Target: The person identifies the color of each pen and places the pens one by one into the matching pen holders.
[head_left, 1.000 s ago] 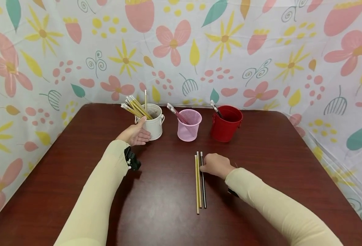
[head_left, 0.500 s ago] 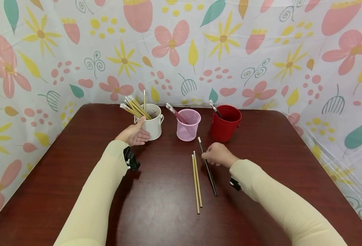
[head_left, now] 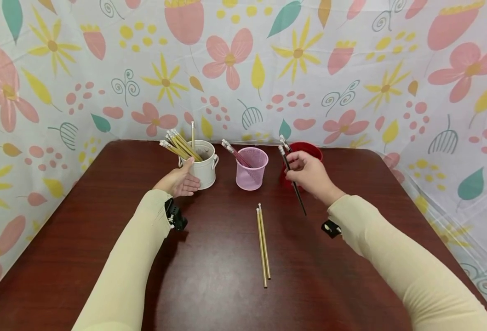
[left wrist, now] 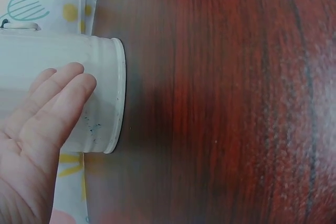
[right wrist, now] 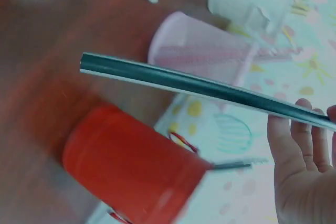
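Observation:
My right hand [head_left: 311, 177] pinches a black pencil [head_left: 297, 195] near its white-eraser end, holding it tilted above the table in front of the red bucket [head_left: 314, 149]. The pencil's lower end points down toward me. My right hand partly hides that bucket in the head view; other black pencils [right wrist: 231, 166] stick out of it. With straight fingers, my left hand [head_left: 179, 182] rests against the side of the white bucket [head_left: 206, 174], its thumb up near the rim. Several yellow pencils [head_left: 181, 145] lean in the white bucket. Two gold-yellow pencils [head_left: 262, 243] lie side by side on the table.
Between the two buckets stands a pink mesh cup [head_left: 249, 180] with several dark red pencils [head_left: 237, 154] in it. The dark wooden table [head_left: 210, 276] ends at a flower-patterned cloth [head_left: 226, 101] behind the containers.
My right hand has lifted the black pencil off the table from beside the yellow ones and carried it up and rightward to the red bucket. My left hand stays at the white bucket.

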A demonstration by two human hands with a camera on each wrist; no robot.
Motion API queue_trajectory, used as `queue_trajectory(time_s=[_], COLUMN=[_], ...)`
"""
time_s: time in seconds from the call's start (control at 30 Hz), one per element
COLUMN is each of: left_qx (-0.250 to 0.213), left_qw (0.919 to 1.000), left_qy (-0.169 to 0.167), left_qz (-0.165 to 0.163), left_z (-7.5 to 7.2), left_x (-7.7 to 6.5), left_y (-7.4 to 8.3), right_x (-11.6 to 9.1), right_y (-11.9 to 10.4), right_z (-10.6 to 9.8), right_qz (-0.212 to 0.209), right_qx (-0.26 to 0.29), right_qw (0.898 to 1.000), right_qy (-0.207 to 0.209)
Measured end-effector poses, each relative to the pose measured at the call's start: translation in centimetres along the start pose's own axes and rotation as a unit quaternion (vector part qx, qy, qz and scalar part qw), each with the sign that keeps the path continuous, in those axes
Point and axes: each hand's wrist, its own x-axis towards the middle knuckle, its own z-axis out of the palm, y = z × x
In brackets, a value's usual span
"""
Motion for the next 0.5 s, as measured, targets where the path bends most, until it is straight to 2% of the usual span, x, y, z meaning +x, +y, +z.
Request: queue_trajectory(time_s=[0.13,0.23,0.37,0.5], left_qx=[0.006,0.001,-0.003,-0.003], left_qw=[1.0,1.0,1.0,1.0], left_qy=[-0.001,0.0,0.005,0.005], left_qz=[0.001,0.001,0.003,0.004], left_z=[-0.2,-0.2,-0.2,-0.1], left_x=[-0.1,-0.1,-0.2,-0.1], left_y=[0.0,0.1,0.1,0.0], right_x=[1.0,2.0,3.6,4.6], right_y=[-1.6,-3.0,-4.5,-4.7], right_z=[-1.8,-3.5,-5.3,-6.1], right_qz=[-0.036,-0.073,-0.116,-0.125], right_qx=[-0.005,-0.004,0.055,0.121], right_qw=[0.998,0.993,0.978,0.962], right_qy=[0.048,0.094,0.163,0.211])
